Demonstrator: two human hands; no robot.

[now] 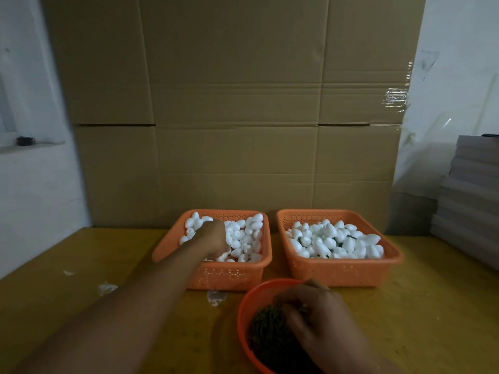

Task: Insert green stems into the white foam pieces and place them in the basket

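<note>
While the right basket (340, 268) already holds stemmed foam, plenty remains in the left basket (226, 273). The left hand (213, 238) digs there, grip hidden; the right hand (316, 311), fingers curled, picks stems (267, 330).

A: Where are the white foam pieces (244, 236)?
B: Heaped, egg-shaped, in the left orange basket (226, 273).
A: And the right basket (340, 273)?
B: Foam pieces with dark stems showing between them.
A: The green stems (267, 333)?
B: A dark tangle in the round orange bowl (244, 306), nearest the camera
</note>
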